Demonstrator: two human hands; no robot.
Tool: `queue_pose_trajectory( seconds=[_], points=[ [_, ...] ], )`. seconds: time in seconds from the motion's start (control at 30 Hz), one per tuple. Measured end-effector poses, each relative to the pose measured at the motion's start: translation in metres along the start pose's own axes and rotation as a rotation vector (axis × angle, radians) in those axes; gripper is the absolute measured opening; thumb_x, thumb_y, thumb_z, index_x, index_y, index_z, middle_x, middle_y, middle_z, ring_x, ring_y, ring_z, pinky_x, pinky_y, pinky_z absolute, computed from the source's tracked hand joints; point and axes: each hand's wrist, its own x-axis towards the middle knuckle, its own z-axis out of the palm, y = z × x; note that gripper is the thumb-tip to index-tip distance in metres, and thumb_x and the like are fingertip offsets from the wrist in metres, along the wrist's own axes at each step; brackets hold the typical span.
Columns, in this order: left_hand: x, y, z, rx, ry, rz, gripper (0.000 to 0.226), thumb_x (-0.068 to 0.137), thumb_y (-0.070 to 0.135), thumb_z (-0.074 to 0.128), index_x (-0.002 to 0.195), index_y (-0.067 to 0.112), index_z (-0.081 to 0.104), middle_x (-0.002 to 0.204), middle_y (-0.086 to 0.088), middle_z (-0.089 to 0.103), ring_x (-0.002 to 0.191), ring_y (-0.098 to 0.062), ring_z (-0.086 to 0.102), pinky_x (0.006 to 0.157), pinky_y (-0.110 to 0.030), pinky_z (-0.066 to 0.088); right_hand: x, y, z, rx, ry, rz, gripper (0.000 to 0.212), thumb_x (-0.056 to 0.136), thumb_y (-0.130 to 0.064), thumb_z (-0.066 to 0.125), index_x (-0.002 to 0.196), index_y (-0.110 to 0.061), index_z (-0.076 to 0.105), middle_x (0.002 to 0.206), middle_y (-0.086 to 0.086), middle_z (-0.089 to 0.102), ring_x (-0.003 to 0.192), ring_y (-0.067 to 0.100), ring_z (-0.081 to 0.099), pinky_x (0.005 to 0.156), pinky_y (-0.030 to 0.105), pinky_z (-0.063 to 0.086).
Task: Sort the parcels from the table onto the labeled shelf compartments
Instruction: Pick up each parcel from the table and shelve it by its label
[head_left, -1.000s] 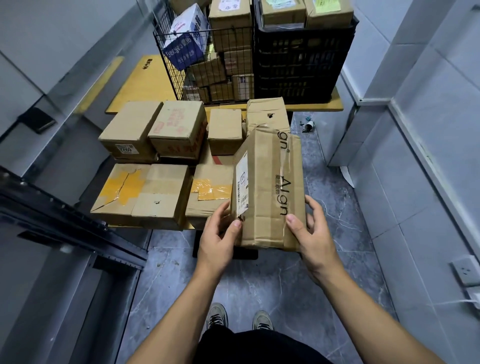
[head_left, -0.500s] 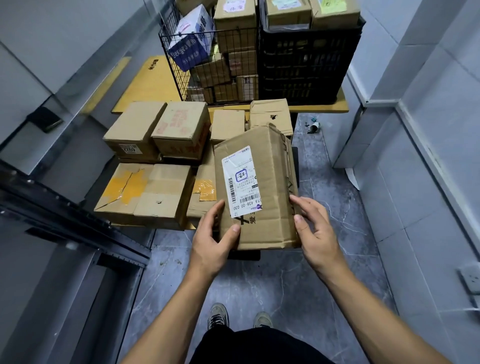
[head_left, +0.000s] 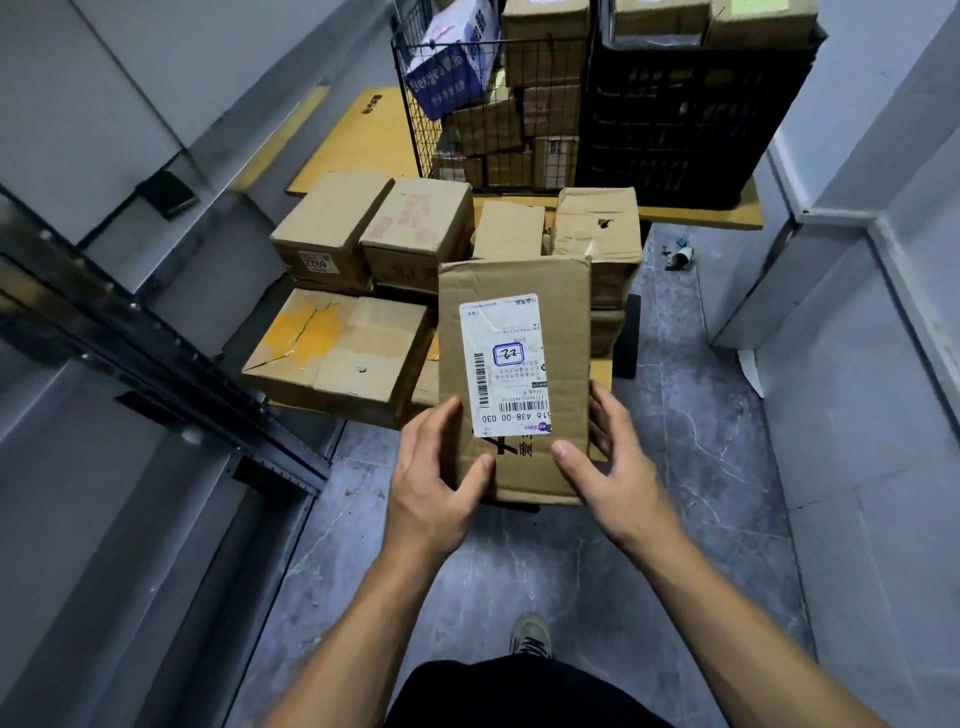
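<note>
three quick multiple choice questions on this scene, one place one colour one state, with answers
1. The black crate stands A) on the floor B) on the table, right of the wire basket C) under the table
2. Tape on the near-left box is A) yellow B) green C) blue
3. The labelled parcel is A) on the floor B) held one-handed C) held two-handed
B: it sits beside the basket on the tabletop. A: a yellow patch shows on top. C: left hand and right hand grip its sides.
</note>
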Motion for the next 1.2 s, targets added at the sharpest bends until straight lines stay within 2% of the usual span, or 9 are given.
queue_pose_trajectory(
  seconds=[0.07, 0.13, 0.2, 0.33, 0.43, 0.67, 0.93, 1.03, 1.2],
  points=[
    [-0.007, -0.001, -0.005, 0.033, 0.040, -0.008, 0.066, 0.086, 0.031, 0.071, 0.144, 0.030, 0.039, 0.139, 0.007, 0.043, 0.122, 0.002, 0.042, 0.103, -0.024, 0.042, 0.001, -0.004, 0.010, 0.022, -0.029, -0.007, 0.070, 0.081, -0.056, 0.064, 0.141, -0.064, 0.029, 0.139, -0.026, 0.054, 0.131, 0.002, 0.052, 0.112, 0.046, 0.043],
    [-0.015, -0.004, -0.012, 0.047, 0.076, -0.021, 0.066, 0.087, 0.028, 0.071, 0.144, 0.028, 0.040, 0.140, 0.006, 0.043, 0.120, 0.012, 0.038, 0.100, -0.005, 0.031, 0.000, -0.012, 0.022, 0.044, -0.047, -0.020, 0.068, 0.084, -0.046, 0.064, 0.137, -0.068, 0.029, 0.135, -0.033, 0.054, 0.129, 0.000, 0.053, 0.113, 0.046, 0.042],
    [-0.024, -0.008, -0.021, 0.053, 0.101, -0.028, 0.065, 0.087, 0.027, 0.071, 0.145, 0.027, 0.040, 0.140, 0.006, 0.042, 0.121, 0.018, 0.034, 0.096, 0.003, 0.024, -0.005, -0.020, 0.034, 0.063, -0.064, -0.025, 0.070, 0.082, -0.042, 0.065, 0.132, -0.072, 0.027, 0.133, -0.037, 0.053, 0.128, -0.002, 0.053, 0.113, 0.046, 0.042],
    [-0.049, -0.016, -0.045, 0.042, 0.159, -0.024, 0.062, 0.087, 0.028, 0.069, 0.143, 0.023, 0.043, 0.137, 0.006, 0.043, 0.124, 0.012, 0.036, 0.101, -0.001, 0.024, -0.025, -0.029, 0.057, 0.091, -0.108, -0.016, 0.082, 0.072, -0.059, 0.072, 0.140, -0.064, 0.026, 0.142, -0.014, 0.054, 0.129, 0.007, 0.055, 0.110, 0.050, 0.045],
    [-0.075, -0.020, -0.065, 0.039, 0.195, -0.045, 0.062, 0.086, 0.030, 0.065, 0.143, 0.022, 0.044, 0.138, 0.005, 0.043, 0.127, 0.002, 0.039, 0.107, -0.011, 0.028, -0.045, -0.037, 0.077, 0.090, -0.122, -0.025, 0.086, 0.071, -0.058, 0.075, 0.142, -0.058, 0.028, 0.138, -0.010, 0.059, 0.125, 0.011, 0.059, 0.107, 0.050, 0.046],
    [-0.132, -0.025, -0.120, 0.050, 0.273, -0.063, 0.057, 0.086, 0.029, 0.062, 0.140, 0.022, 0.048, 0.138, 0.005, 0.047, 0.127, -0.004, 0.044, 0.109, -0.025, 0.035, -0.092, -0.063, 0.112, 0.132, -0.167, -0.054, 0.073, 0.086, -0.028, 0.078, 0.139, -0.051, 0.033, 0.129, -0.014, 0.061, 0.113, -0.007, 0.060, 0.105, 0.037, 0.049],
    [-0.180, -0.023, -0.171, 0.126, 0.343, -0.089, 0.051, 0.088, 0.031, 0.061, 0.136, 0.018, 0.051, 0.130, 0.004, 0.052, 0.118, 0.001, 0.046, 0.102, -0.009, 0.031, -0.112, -0.076, 0.145, 0.250, -0.314, -0.074, 0.069, 0.089, -0.020, 0.075, 0.140, -0.044, 0.034, 0.132, 0.001, 0.063, 0.122, 0.013, 0.061, 0.106, 0.044, 0.049],
    [-0.198, -0.019, -0.187, 0.206, 0.374, -0.141, 0.049, 0.089, 0.036, 0.057, 0.134, 0.020, 0.052, 0.129, 0.006, 0.053, 0.120, -0.005, 0.047, 0.103, -0.014, 0.032, -0.112, -0.083, 0.152, 0.271, -0.371, -0.091, 0.070, 0.090, -0.016, 0.073, 0.144, -0.036, 0.033, 0.131, 0.002, 0.062, 0.121, 0.012, 0.061, 0.108, 0.045, 0.048],
    [-0.219, -0.006, -0.216, 0.453, 0.429, -0.296, 0.054, 0.087, 0.044, 0.049, 0.135, 0.020, 0.052, 0.135, 0.001, 0.049, 0.123, -0.019, 0.045, 0.104, -0.027, 0.033, -0.113, -0.103, 0.153, 0.320, -0.507, -0.127, 0.068, 0.091, -0.016, 0.073, 0.141, -0.040, 0.034, 0.130, 0.000, 0.063, 0.119, 0.012, 0.062, 0.107, 0.047, 0.049]
  ],
)
